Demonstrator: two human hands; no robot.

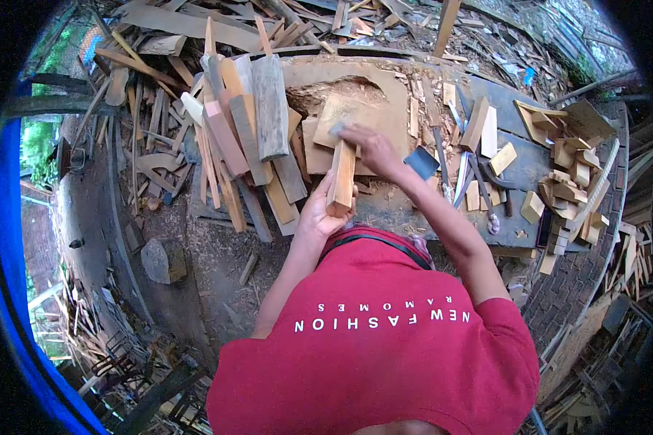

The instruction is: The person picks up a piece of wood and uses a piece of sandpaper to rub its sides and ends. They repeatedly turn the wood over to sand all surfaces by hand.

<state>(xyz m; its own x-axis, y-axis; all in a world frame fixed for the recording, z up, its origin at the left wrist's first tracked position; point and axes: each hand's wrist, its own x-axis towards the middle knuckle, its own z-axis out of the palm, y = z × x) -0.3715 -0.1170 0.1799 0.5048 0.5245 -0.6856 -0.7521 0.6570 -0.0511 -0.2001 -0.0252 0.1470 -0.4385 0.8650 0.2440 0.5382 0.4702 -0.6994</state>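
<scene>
My left hand point(325, 210) is wrapped round the near end of a short wooden block point(341, 181), which points away from me. At the block's far end is my right hand point(374, 151), fingers bent together and smeared by motion. A blurred greyish patch point(337, 128) shows at its fingertips; I cannot tell what it is. Beneath the far end lies a flat square board point(348, 109) on the workbench point(406, 225). Just right of my right wrist is a dark blue flat piece point(421, 163).
A stack of planks point(270, 109) leans at the bench's left. To the right lie a curved blade point(497, 177), a long dark blade point(441, 154) and loose blocks point(502, 158). Cut pieces point(569, 190) are heaped at the far right. A stump point(163, 259) stands on the ground at left.
</scene>
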